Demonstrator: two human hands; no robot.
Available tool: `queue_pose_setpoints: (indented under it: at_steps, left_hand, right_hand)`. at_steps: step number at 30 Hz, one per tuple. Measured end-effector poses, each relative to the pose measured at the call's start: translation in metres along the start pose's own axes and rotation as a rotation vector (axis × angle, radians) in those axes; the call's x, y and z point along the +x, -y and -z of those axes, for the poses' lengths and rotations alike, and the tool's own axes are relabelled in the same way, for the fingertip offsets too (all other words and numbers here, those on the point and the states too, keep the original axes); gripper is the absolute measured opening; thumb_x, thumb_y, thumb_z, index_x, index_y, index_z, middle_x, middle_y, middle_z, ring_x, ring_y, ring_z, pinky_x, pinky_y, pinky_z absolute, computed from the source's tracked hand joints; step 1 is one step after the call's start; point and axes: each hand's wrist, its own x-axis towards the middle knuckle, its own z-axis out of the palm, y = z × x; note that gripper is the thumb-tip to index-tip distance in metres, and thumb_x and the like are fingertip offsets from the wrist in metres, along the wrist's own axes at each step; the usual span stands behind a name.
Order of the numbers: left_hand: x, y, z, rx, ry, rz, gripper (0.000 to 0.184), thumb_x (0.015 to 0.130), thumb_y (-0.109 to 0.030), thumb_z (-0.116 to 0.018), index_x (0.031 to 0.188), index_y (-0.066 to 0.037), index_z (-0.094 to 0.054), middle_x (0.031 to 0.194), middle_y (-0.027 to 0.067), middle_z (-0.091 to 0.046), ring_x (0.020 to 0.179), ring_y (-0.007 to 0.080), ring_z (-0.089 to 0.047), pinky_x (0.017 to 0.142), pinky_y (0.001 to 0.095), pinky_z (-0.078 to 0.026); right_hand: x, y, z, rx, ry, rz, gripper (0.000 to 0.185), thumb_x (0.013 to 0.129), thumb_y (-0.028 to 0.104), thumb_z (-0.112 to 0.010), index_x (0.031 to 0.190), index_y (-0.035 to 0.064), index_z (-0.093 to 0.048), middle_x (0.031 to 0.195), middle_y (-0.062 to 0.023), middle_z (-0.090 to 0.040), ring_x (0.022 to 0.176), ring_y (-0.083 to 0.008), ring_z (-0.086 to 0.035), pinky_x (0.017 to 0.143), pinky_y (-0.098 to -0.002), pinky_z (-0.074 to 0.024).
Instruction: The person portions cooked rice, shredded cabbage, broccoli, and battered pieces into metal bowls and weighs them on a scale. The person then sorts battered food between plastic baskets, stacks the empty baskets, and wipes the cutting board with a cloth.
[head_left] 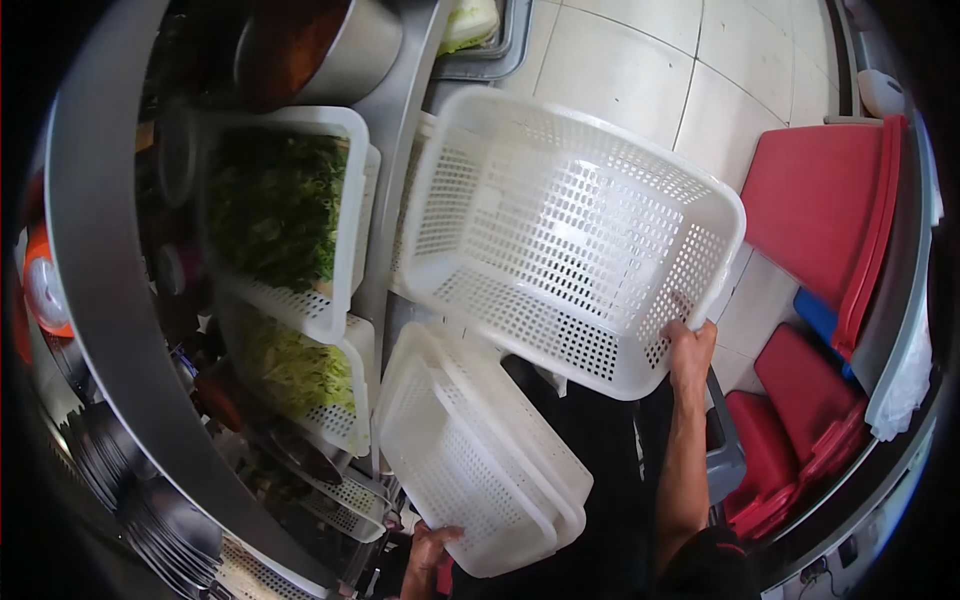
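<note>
A large white perforated basket is tilted open toward the camera, and it is empty. My right hand is closed round its lower right rim, thumb inside. Below it, my left hand grips the bottom edge of a stack of smaller white baskets, nested in one another. The top of that stack lies close under the large basket's lower left side; whether they touch cannot be told.
Shelf baskets at the left hold chopped greens and pale shredded leaves. A metal pot stands above them. Red bins line the right, a grey container near my right arm. Black bowls are stacked lower left.
</note>
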Motion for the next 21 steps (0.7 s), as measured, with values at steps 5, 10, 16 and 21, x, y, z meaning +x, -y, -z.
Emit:
queue_pose_setpoints:
  at_steps: [5,10,16,21]
  left_hand:
    - [-0.001,0.017,0.014,-0.060,0.016,-0.069,0.044,0.060,0.008,-0.063,0.103,0.005,-0.059,0.095,0.0134,-0.065,0.079,0.0272,-0.064,0.073,0.0374,-0.051]
    - [-0.005,0.010,0.003,-0.103,0.073,-0.044,0.041,0.059,0.009,-0.063,0.100,0.003,-0.061,0.093,0.0132,-0.065,0.079,0.0263,-0.064,0.074,0.0381,-0.052]
    - [-0.001,0.001,0.001,-0.117,0.041,0.001,0.041,0.058,0.006,-0.065,0.098,0.004,-0.061,0.090,0.0134,-0.065,0.077,0.0273,-0.064,0.071,0.0376,-0.052]
    - [0.010,-0.025,-0.033,-0.091,0.108,-0.087,0.039,0.060,0.006,-0.064,0.099,0.004,-0.061,0.093,0.0127,-0.065,0.081,0.0256,-0.063,0.074,0.0361,-0.051]
  right_hand:
    - [-0.015,0.011,-0.010,-0.119,-0.057,0.084,0.041,0.062,0.001,-0.050,0.100,-0.0112,-0.059,0.072,-0.0126,-0.061,0.062,-0.0179,-0.056,0.059,-0.0291,-0.0443]
    - [-0.022,0.022,-0.058,-0.104,0.056,0.099,0.035,0.067,0.004,-0.054,0.098,-0.0099,-0.060,0.086,-0.0177,-0.066,0.078,-0.0205,-0.062,0.071,-0.0321,-0.0471]
    - [-0.001,0.022,-0.176,-0.139,0.645,0.083,0.058,0.081,0.044,-0.060,0.104,-0.0085,-0.054,0.077,-0.0178,-0.063,0.072,-0.0197,-0.063,0.059,-0.0320,-0.0511]
    - [0.026,0.031,-0.215,-0.247,1.009,0.109,0.089,0.084,0.066,-0.035,0.137,-0.0047,-0.021,0.103,-0.0144,-0.058,0.082,-0.0222,-0.058,0.073,-0.0344,-0.0489]
